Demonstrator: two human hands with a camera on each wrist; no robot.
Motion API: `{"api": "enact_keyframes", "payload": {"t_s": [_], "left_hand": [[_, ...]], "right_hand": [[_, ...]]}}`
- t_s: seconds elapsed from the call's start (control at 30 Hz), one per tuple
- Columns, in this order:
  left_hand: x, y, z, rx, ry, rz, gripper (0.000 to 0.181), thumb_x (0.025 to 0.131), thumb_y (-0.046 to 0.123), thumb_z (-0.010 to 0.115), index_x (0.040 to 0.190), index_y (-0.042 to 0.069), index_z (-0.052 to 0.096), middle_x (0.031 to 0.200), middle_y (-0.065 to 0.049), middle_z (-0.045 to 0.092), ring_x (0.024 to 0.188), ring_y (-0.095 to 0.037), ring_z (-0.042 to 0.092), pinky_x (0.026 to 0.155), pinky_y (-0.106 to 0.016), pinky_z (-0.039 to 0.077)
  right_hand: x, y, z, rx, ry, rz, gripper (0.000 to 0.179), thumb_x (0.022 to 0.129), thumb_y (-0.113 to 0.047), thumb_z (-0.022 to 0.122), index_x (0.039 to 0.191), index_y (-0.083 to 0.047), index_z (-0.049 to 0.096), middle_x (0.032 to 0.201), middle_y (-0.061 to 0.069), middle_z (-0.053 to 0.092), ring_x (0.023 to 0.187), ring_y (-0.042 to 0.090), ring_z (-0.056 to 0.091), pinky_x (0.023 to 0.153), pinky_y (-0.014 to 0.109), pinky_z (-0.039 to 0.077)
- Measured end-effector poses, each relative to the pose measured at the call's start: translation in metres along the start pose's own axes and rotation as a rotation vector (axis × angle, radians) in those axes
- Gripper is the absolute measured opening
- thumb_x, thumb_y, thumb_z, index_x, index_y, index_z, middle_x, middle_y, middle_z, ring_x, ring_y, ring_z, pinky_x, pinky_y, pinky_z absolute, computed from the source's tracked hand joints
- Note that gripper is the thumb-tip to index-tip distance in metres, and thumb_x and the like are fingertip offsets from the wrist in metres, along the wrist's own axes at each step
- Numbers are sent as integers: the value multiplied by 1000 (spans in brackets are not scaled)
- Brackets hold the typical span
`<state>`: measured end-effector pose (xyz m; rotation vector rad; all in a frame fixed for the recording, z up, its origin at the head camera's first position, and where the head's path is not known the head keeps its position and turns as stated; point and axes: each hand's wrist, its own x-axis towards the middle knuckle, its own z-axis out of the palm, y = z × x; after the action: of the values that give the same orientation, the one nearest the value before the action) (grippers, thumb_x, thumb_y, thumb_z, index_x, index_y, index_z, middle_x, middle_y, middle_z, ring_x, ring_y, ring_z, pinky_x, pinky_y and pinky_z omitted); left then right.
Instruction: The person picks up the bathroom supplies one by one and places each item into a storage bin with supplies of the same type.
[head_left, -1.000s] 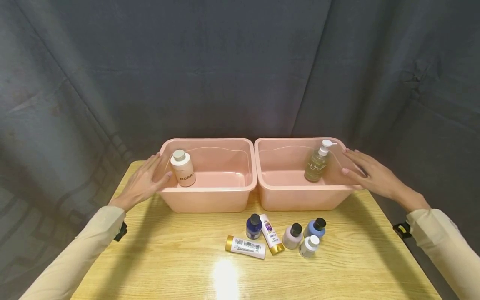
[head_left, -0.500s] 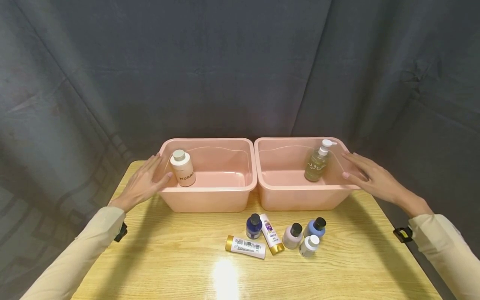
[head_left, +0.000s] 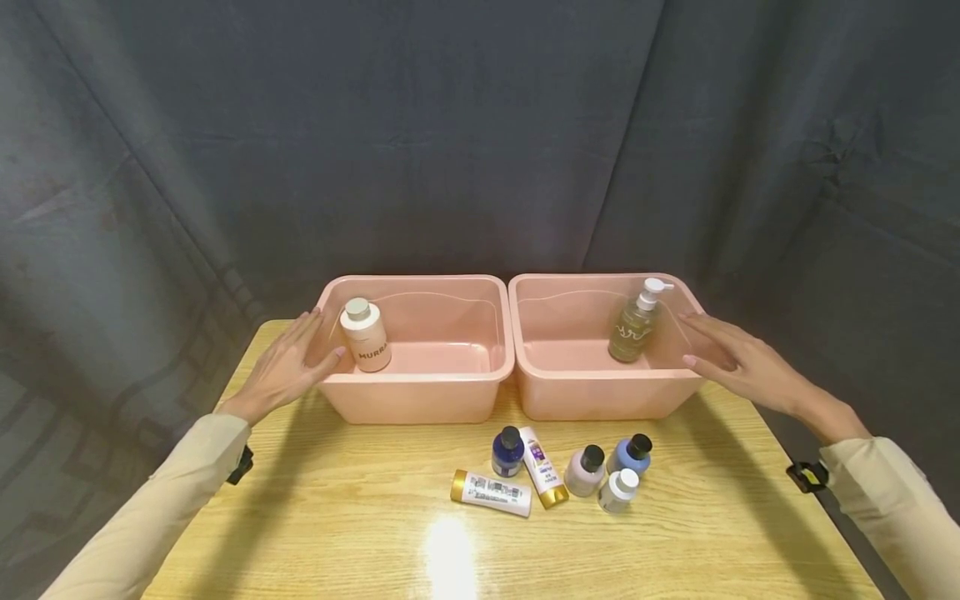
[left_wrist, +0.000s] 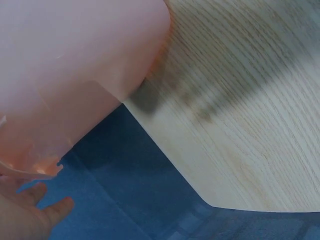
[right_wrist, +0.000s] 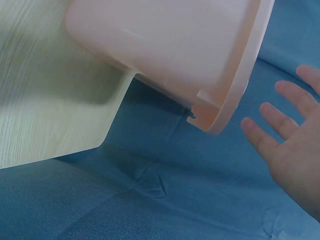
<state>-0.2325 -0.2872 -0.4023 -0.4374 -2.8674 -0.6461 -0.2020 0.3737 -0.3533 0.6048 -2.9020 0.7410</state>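
Two pink plastic bins stand side by side in the head view. My left hand (head_left: 281, 367) lies with fingers extended at the outer end of the left bin (head_left: 420, 402), thumb over its rim. In the left wrist view, the left fingers (left_wrist: 60, 211) are at that rim; firm contact is unclear. A white bottle marked MURRA (head_left: 367, 337) stands in this bin. My right hand (head_left: 750, 367) is by the outer end of the right bin (head_left: 600, 398), fingers spread. The right wrist view shows its fingers (right_wrist: 260, 137) apart from the rim. A green pump bottle (head_left: 632, 333) leans inside.
On the wooden table (head_left: 360, 517) lie two white tubes with gold caps, one crosswise (head_left: 495, 494) and one slanted (head_left: 542, 467). Around them stand a dark blue bottle (head_left: 507, 457), a pale pink bottle (head_left: 584, 475), a light blue bottle (head_left: 626, 457) and a small white bottle (head_left: 617, 493).
My right hand has shifted slightly down and toward the front of the right bin's outer end. The left hand, bins and bottles look practically unchanged.
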Motion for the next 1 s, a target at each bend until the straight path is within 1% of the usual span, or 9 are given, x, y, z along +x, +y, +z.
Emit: {"api": "enact_keyframes", "payload": {"t_s": [0.2,0.33,0.4,0.47,0.57,0.73,0.8,0.9,1.0], "left_hand": [[0,-2,1,-1,1,13,86,97,53,52,156,-1,21,161,-22,19,147,-41,16,112,-63,18],[0,-2,1,-4,1,20,86,97,53,52,156,-2,20,161,-22,18,147,-41,16,112,-63,19],[0,-2,1,-5,0,21,86,97,52,52,156,-1,20,161,-21,18,147,-41,16,112,-63,18],[0,-1,1,-4,-2,20,86,97,52,52,156,-1,20,161,-21,18,147,-41,16,112,-63,18],[-1,-1,1,0,-7,20,86,97,53,52,156,-1,20,161,-21,17,147,-41,15,112,-63,18],[-1,-1,1,9,-10,26,86,97,53,52,156,-1,20,161,-21,17,148,-40,15,112,-63,19],[-1,-1,1,12,-10,31,85,97,53,52,156,-1,21,161,-21,17,148,-40,14,112,-63,19],[-1,-2,2,15,-11,36,84,97,53,52,156,-1,22,161,-21,17,148,-39,14,112,-62,19],[-1,-2,2,17,-14,38,84,98,52,51,155,-2,23,161,-21,17,148,-38,14,113,-62,18]], "right_hand": [[-4,-5,-1,17,-15,-10,70,94,-27,69,155,-22,36,156,21,32,138,52,29,97,76,27],[-7,-8,0,5,-4,-36,71,93,-24,69,155,-21,35,154,22,35,131,52,39,90,73,39],[-8,-9,-1,3,-1,-44,71,93,-23,69,156,-20,35,154,22,35,129,51,42,87,72,41],[-9,-11,-1,9,-4,-48,72,93,-21,70,156,-20,35,154,22,35,128,52,43,86,73,41],[-11,-13,-1,26,-10,-49,72,92,-20,70,155,-22,35,154,22,35,129,54,42,88,76,37],[-13,-15,0,49,-25,-50,71,93,-20,70,155,-20,36,154,21,36,114,53,56,84,74,42],[-14,-15,1,65,-32,-52,69,93,-18,69,154,-17,37,154,21,36,111,53,58,83,74,43],[-15,-16,1,93,-49,-62,67,94,-16,68,154,-15,38,153,20,38,113,53,57,85,74,42],[-16,-18,2,117,-61,-70,66,94,-14,67,154,-19,39,153,17,39,117,50,55,87,72,42]]}}
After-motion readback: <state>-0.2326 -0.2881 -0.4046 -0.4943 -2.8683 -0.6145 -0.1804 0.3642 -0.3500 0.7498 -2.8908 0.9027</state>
